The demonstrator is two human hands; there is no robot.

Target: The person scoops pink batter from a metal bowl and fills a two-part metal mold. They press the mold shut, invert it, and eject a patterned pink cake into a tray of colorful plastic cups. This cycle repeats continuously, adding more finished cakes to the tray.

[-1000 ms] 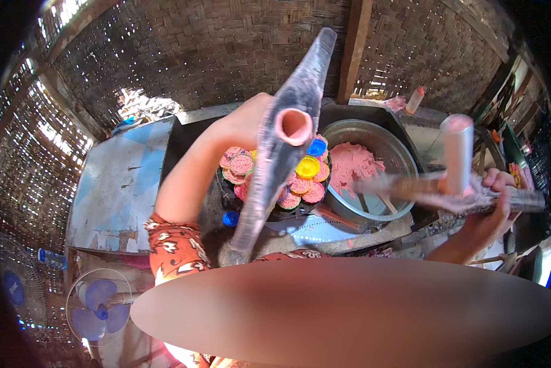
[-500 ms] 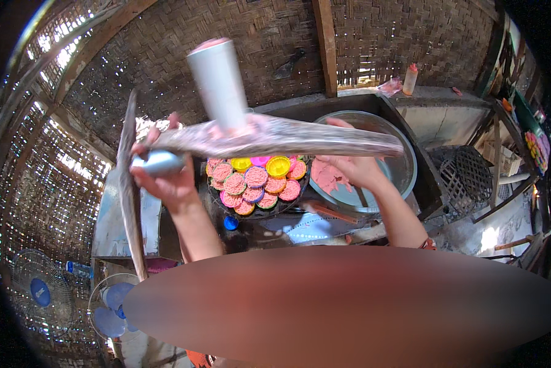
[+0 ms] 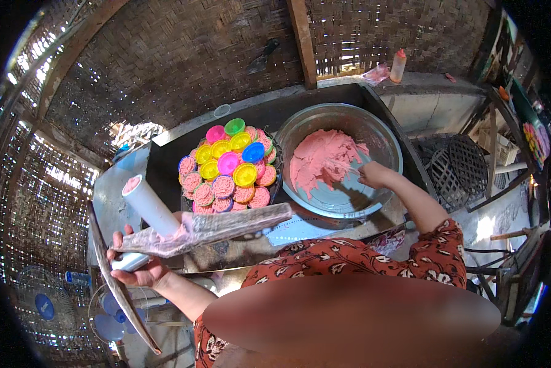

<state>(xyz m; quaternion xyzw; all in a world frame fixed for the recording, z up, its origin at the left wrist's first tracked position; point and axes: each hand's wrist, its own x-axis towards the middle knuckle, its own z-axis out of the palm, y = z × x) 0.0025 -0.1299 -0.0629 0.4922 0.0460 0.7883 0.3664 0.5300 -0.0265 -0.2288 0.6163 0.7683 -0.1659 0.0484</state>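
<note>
My left hand [image 3: 140,267] grips a two-part press: a worn wooden bar [image 3: 244,221] with an upright white tube [image 3: 153,208] topped with pink paste, and a second bar [image 3: 123,300] with a short metallic cylinder [image 3: 130,260]. My right hand [image 3: 376,176] is inside the wide metal basin [image 3: 338,213], fingers curled at the pink dough [image 3: 324,156], around something pale and blurred that I cannot make out. Between my hands, a round pile of pink patterned discs [image 3: 223,187] lies in coloured moulds, with several yellow, blue, green and pink cups [image 3: 244,175] on top.
The dark trough [image 3: 165,156] holds the pile and basin. A pale box top [image 3: 113,187] is at left, above two fans [image 3: 45,306]. A bottle [image 3: 398,67] and pink bag [image 3: 376,75] stand on the back ledge; blackened woven racks [image 3: 459,168] are at right.
My left hand brought the press down to the lower left, holding both parts. My right hand left the wooden bar and moved right into the basin, to the dough.
</note>
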